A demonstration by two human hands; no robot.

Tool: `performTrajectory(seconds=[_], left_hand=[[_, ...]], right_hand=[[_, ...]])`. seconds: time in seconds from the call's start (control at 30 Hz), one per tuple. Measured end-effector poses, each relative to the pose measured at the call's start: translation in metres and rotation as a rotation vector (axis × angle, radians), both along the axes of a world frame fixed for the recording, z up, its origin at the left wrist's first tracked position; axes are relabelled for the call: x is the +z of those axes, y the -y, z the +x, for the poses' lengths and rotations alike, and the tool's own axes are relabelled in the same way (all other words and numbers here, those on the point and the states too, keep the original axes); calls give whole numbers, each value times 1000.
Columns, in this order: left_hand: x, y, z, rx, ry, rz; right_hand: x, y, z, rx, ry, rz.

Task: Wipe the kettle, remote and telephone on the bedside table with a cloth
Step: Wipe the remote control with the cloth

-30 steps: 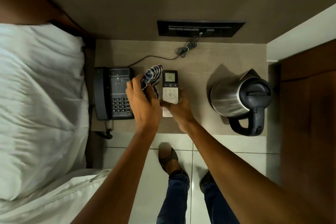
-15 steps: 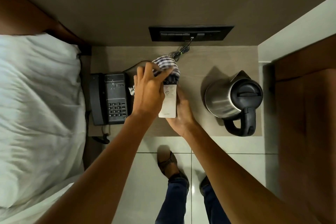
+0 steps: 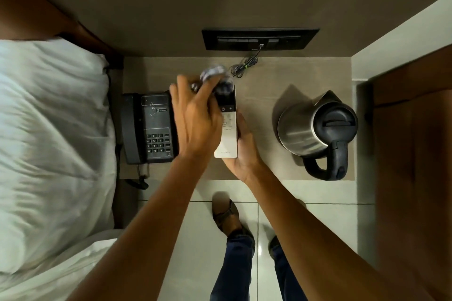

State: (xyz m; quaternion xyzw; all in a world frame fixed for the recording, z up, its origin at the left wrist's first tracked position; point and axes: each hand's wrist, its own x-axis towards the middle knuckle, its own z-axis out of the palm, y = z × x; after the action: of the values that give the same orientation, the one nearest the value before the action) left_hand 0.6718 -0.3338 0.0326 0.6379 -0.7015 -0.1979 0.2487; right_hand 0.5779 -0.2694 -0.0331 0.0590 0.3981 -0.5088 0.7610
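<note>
My right hand [image 3: 242, 151] cups the white remote [image 3: 227, 134] from beneath, lifted over the bedside table [image 3: 264, 85]. My left hand [image 3: 195, 117] presses a striped blue-and-white cloth [image 3: 211, 76] against the remote's dark top end; the cloth is blurred by motion and hides the display. A black telephone [image 3: 149, 127] lies at the table's left, partly behind my left hand. At the right stands a steel kettle [image 3: 315, 129] with a black lid and handle.
A white-sheeted bed [image 3: 49, 142] fills the left side. A black socket panel [image 3: 259, 39] sits on the wall, with a coiled cable [image 3: 242, 67] below it. A wooden door or cabinet [image 3: 413, 154] is at the right. My feet stand on pale tiles [image 3: 318, 193].
The cloth has moved from beside the remote onto its top end. My right hand has lifted the remote off the table and holds it from below.
</note>
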Motion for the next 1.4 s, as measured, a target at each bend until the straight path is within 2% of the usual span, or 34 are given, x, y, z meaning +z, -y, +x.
performTrajectory(seconds=[0.1,0.2,0.33,0.43,0.53,0.63,0.7,0.83,1.0,1.13,1.27,1.4], left_hand=[[0,11,-17,-147,73,89],[-6,-25,-12,-205,143,150],[-8,-83,5,-176,-7,223],[-5,-97,15,-187,-68,234],[-1,-81,16,-196,-68,201],[6,-43,6,-71,-134,115],[8,-15,-6,-10,-113,62],[3,2,-18,-117,10,161],[-3,-39,-3,-150,46,225],[-2,-88,14,-212,35,302],[3,-102,14,-110,-93,310],[19,-51,-10,64,-141,149]], right_hand=[[3,0,7,-58,38,11],[4,-7,6,-85,143,63],[0,-16,1,2,144,92],[1,-18,-1,33,155,140],[1,-19,-2,6,164,121],[2,-15,-4,-61,157,61],[4,-10,-4,-73,120,16],[7,-4,-5,-61,120,-1],[3,-9,-14,-17,216,41],[5,-5,-20,115,148,103],[5,-9,-19,94,135,150],[8,-10,-14,-24,216,52]])
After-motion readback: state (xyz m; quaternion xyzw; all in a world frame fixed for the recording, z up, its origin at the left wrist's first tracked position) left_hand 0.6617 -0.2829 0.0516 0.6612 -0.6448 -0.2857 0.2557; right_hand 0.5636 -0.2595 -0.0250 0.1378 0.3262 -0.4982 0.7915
